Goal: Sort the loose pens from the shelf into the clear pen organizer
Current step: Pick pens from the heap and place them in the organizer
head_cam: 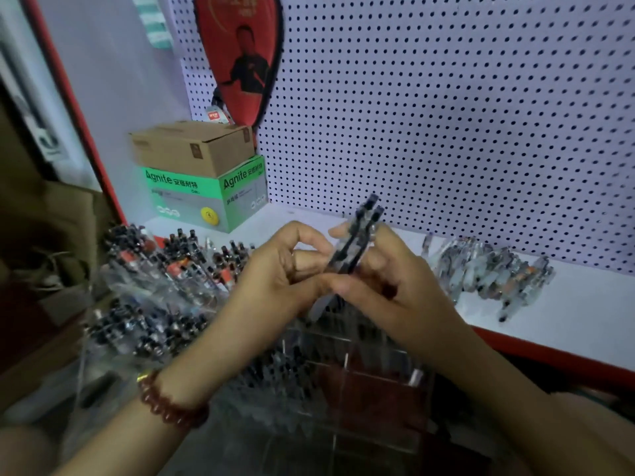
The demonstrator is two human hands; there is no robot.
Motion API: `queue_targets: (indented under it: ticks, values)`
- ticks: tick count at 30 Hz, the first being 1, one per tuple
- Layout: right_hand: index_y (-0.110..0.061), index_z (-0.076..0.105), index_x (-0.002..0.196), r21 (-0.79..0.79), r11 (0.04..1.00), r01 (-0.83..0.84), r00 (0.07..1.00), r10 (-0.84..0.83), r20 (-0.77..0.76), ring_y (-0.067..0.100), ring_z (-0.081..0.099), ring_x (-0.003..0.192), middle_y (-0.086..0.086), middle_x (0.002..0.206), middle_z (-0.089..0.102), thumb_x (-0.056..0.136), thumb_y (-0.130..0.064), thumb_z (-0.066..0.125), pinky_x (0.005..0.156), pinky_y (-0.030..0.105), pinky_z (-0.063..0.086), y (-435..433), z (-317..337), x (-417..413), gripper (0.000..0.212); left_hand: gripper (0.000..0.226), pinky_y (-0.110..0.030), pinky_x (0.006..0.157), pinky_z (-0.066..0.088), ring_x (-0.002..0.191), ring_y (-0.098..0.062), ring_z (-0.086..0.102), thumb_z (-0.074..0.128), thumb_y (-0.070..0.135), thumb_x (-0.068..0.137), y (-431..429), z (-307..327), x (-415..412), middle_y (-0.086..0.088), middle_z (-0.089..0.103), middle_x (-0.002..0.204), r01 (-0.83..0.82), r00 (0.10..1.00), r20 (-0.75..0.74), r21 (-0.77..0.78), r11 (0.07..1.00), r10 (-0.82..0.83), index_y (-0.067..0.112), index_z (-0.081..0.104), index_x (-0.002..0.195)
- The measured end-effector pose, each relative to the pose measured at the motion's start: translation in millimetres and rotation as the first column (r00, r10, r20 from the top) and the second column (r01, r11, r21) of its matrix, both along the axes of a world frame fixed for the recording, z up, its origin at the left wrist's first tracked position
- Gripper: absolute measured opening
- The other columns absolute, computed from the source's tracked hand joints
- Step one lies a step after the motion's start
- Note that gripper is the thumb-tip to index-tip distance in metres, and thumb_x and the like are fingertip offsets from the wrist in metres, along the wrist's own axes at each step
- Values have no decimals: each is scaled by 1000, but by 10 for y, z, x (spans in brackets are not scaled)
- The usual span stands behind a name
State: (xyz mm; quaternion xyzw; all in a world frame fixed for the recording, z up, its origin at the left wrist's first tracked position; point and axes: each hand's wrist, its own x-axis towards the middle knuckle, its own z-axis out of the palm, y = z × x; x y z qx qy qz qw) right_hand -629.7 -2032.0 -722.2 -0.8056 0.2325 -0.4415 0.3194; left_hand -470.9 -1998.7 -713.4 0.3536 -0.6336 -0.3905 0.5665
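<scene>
**Pen bundle gripped over the organizer**

Grips a small bundle of dark-capped clear plastic pens [354, 249] in both hands at once. Curls the left hand [275, 273] round the lower barrels and pinches from the opposite side with the right hand [391, 283], caps pointing up and away. Holds the bundle just above the clear acrylic pen organizer [364, 376], densely packed on its left side and apparently with spare slots on its right. Leaves a heap of loose clear pens [491, 273] on the white shelf with a red front lip [584, 314], well apart from both hands.

Could lose a pen from the bundle on slackening either grip, given only finger pressure on smooth barrels. Could snag on the thin transparent dividers, hard to make out against the dark below. Could knock upright pens in the crowded left compartments with the left wrist. Might send loose pens rolling over the red lip on a careless reach.

Finds free room above and to the right, over bare shelf. Meets the white perforated pegboard [446, 115] close behind, and a brown cardboard box [192, 149] stacked on a green printed box [206, 194] at the back left.
</scene>
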Motion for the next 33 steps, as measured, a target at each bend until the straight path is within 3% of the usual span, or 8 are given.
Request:
queue_targets:
  ticks: [3,5,8,11,15,20,29,33]
  values:
    - [-33,59,103,-36,998,55,998,-55,-2,31,65,76,8,83,68,86,-46,56,67,53,50,87,-80,51,21,32,-20,57,52,62,-13,66,71,-5,74,85,-195,66,-2,71,64,-33,996,88,35,999,30,9,44,85]
    - [-30,62,93,-45,994,96,995,-95,26,30,63,71,10,77,67,89,-39,56,65,47,50,144,-119,93,11,30,-27,60,53,63,-19,65,70,4,71,144,-279,120,-7,70,63,-27,990,139,30,999,22,11,44,85]
    - [-14,65,88,-2,993,115,993,-115,26,25,58,65,11,70,62,93,-23,55,61,31,47,203,-202,146,15,32,-25,60,53,59,-8,64,70,18,65,234,-368,191,6,67,58,-56,958,281,-13,998,57,14,46,85]
    - [-2,60,80,-73,969,238,971,-239,-8,18,50,52,5,59,52,94,-23,53,50,20,38,225,-274,147,27,33,-26,71,56,81,-5,69,72,23,68,303,-458,325,10,71,81,-114,922,365,-55,992,126,16,54,93]
    - [-10,56,77,-228,924,306,927,-344,-150,15,48,46,-4,50,48,93,-40,46,41,20,33,202,-327,77,36,31,-37,83,54,101,-9,61,77,24,77,300,-659,535,11,63,109,-156,653,672,-332,930,349,22,63,105]
    - [-16,53,85,-326,909,260,887,-359,-292,1,42,38,-13,52,45,96,-40,43,39,13,32,213,-555,151,28,40,-36,90,53,114,-17,54,78,19,76,286,-843,515,5,63,120,-3,409,827,-421,907,385,20,66,114]
    - [-20,53,130,-205,951,230,802,-305,-514,2,45,48,-14,59,45,94,-32,56,45,12,29,217,-769,264,37,26,-42,77,55,106,-20,58,73,25,81,250,-884,537,4,60,116,-104,437,823,-354,929,363,20,65,105]
    - [-22,48,131,-192,952,238,748,-306,-589,19,60,67,-3,74,63,98,-38,47,51,27,36,260,-818,274,37,25,-39,70,56,97,-16,60,72,26,82,251,-893,526,7,57,118,-123,439,821,-348,929,366,22,64,106]
